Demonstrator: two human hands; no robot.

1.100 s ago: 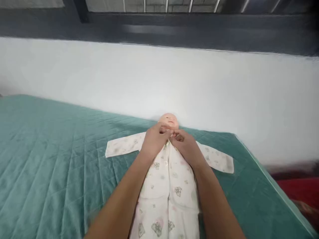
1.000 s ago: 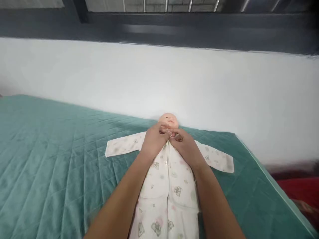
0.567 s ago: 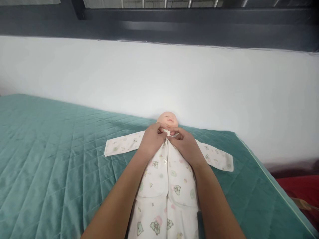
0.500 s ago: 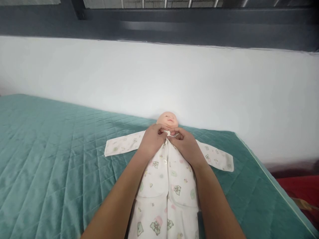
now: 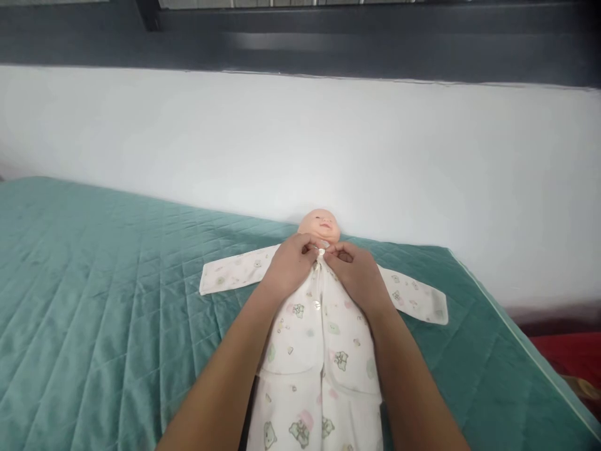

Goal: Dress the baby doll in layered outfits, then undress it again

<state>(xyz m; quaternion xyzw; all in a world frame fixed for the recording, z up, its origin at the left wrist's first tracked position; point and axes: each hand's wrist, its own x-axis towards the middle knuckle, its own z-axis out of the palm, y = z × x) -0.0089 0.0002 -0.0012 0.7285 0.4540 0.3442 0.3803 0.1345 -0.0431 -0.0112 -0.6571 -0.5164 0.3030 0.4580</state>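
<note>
A baby doll (image 5: 320, 225) lies on its back in a white romper (image 5: 305, 357) printed with small bears. Both sleeves stretch out sideways. At the neckline, my left hand (image 5: 292, 260) pinches the left edge of the collar, and my right hand (image 5: 352, 269) pinches the right edge. Between the fingertips a small pale button (image 5: 322, 252) shows at the collar. Lower on the front a second button (image 5: 317, 305) is visible beside the placket. The doll's neck is mostly hidden behind my fingers.
A green quilted bedspread (image 5: 117, 300) lies under the doll. Behind it stands a white wall (image 5: 235, 138) below a dark window frame (image 5: 300, 41). Red cloth (image 5: 570, 357) shows beyond the bed's right edge.
My fingertips have drawn slightly apart at the collar, and the button there now shows more clearly. Both hands stay at the neckline. The view has tilted down a little.
</note>
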